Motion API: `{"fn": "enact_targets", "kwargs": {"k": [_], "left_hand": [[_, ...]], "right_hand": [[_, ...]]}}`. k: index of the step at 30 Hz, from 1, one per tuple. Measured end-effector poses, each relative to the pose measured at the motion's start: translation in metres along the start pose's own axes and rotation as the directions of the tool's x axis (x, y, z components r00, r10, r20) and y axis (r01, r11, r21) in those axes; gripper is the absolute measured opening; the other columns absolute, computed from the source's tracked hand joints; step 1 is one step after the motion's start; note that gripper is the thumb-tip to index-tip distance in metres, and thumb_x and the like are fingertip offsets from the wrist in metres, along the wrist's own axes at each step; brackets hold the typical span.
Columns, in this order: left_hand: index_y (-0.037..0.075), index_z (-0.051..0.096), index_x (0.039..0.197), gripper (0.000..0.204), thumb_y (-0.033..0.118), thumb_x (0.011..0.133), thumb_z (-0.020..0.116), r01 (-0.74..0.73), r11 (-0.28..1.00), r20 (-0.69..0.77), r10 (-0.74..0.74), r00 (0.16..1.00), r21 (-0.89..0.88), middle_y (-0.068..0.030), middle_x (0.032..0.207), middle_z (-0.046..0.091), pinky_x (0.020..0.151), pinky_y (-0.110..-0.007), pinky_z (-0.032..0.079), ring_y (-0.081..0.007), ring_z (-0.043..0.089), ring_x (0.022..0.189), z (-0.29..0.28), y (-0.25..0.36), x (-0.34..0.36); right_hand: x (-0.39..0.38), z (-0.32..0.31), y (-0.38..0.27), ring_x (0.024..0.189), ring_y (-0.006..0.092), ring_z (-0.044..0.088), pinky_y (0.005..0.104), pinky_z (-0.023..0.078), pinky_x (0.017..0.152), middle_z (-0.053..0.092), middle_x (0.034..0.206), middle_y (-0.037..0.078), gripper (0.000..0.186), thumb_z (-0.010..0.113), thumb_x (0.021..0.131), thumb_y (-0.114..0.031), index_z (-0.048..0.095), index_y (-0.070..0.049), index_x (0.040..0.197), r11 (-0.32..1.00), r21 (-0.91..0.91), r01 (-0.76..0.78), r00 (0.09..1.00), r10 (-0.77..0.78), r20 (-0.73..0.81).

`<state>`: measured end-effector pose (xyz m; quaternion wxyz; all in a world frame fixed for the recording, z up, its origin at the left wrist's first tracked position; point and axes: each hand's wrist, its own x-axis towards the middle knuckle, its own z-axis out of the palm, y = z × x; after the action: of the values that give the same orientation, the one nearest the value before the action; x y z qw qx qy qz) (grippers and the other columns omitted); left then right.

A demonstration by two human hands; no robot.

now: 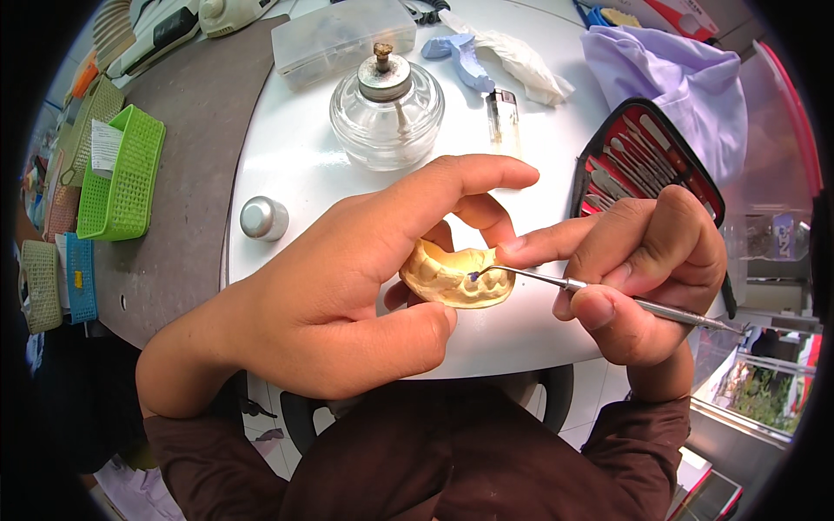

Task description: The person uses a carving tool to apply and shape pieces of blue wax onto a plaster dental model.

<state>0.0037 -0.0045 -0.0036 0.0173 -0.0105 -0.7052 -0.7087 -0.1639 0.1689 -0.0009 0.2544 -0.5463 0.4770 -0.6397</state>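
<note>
A yellowish plaster dental model (434, 280) with moulded teeth is held in my left hand (347, 278), thumb at its near side and other fingers curled round the far side. My right hand (647, 269) grips a slim metal dental wax carver (569, 284) like a pen. The carver's thin tip meets the model beside a small dark blue spot (474, 276) on a tooth. My right index fingertip lies against the model's right end. Part of the model is hidden behind my left hand.
Beyond my hands stand a glass spirit burner (387, 113), a lighter (503, 122) and a clear plastic box (343, 39). A metal cap (263, 219) sits left. An open instrument case (647, 156) and lilac cloth (669, 87) lie right; a green basket (122, 174) stands far left.
</note>
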Motion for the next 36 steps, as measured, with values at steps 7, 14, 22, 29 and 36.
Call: {"fn": "enact_targets", "kwargs": {"k": [7,14,22,29,36], "left_hand": [[-0.006,0.030,0.150,0.082,0.014,0.074,0.057,-0.016,1.000,0.008,0.016,1.000,0.012,-0.0184,0.128,0.055,0.100,-0.035,0.044,-0.0239,0.058,0.115,-0.001,-0.003,0.000],[-0.006,0.030,0.150,0.082,0.013,0.074,0.056,-0.026,0.999,0.011,0.026,1.000,0.039,-0.0180,0.127,0.054,0.099,-0.034,0.044,-0.0231,0.058,0.115,-0.001,-0.001,0.000],[-0.003,0.033,0.150,0.081,0.009,0.072,0.054,0.055,0.996,-0.024,-0.053,0.998,0.068,-0.0133,0.122,0.058,0.091,-0.029,0.044,-0.0178,0.058,0.105,0.002,0.008,0.000],[-0.003,0.043,0.144,0.073,0.008,0.072,0.052,-0.135,0.950,0.094,0.113,0.989,0.280,-0.0144,0.118,0.060,0.088,-0.030,0.047,-0.0195,0.060,0.101,-0.001,-0.001,0.001],[-0.007,0.043,0.140,0.068,0.008,0.074,0.051,-0.155,0.952,0.130,0.125,0.984,0.264,-0.0181,0.119,0.059,0.088,-0.032,0.051,-0.0245,0.062,0.105,0.000,-0.002,0.000]], "right_hand": [[-0.001,0.000,0.001,0.077,0.0341,0.074,0.0415,0.064,0.067,0.056,0.061,0.008,0.035,0.077,0.083,-0.007,0.042,-0.006,0.080,1.000,-0.003,0.001,1.000,-0.001,-0.004],[-0.001,0.003,-0.002,0.077,0.0345,0.074,0.0429,0.064,0.069,0.056,0.062,0.008,0.035,0.077,0.084,-0.009,0.042,-0.006,0.081,0.999,0.042,-0.032,0.999,0.033,-0.032],[0.008,-0.007,-0.001,0.064,0.0158,0.055,0.0259,0.043,0.054,0.051,0.072,0.004,0.034,0.075,0.090,-0.022,0.044,-0.009,0.090,0.999,-0.031,0.030,0.985,-0.035,-0.168],[0.022,-0.006,0.005,0.082,0.0147,0.060,0.0209,0.044,0.059,0.068,0.113,0.022,0.050,0.062,0.096,-0.028,0.055,0.008,0.130,0.979,-0.201,0.035,0.996,-0.050,-0.070],[0.027,0.001,0.013,0.095,0.0162,0.063,0.0217,0.048,0.068,0.065,0.123,0.023,0.040,0.056,0.099,-0.016,0.057,0.006,0.132,0.952,-0.307,-0.009,0.999,0.022,0.039]]}}
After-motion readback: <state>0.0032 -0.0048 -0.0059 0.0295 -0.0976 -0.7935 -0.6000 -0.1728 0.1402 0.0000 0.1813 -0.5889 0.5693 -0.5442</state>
